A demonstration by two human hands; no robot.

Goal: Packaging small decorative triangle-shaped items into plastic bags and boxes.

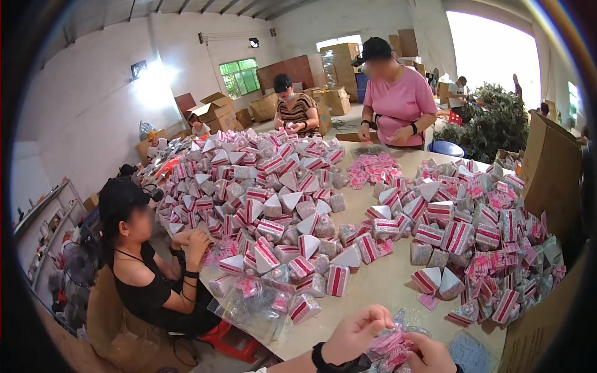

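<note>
At the bottom edge of the table (398, 280), both hands work on one small clear packet (388, 342) with pink and white printing. I think the thin packet could slip or tear, because it is pinched only at its edges and loose packets lie just beside it. The left hand (353, 334) is nearly closed, its fingertips gripping the packet's upper side. The right hand (429, 354) is curled around the lower side. Striped pink wedge boxes (273, 205) are heaped further away.

Glossy clear plastic bag (398, 345); matt pale tabletop (385, 283); brown cardboard box (550, 165).
</note>
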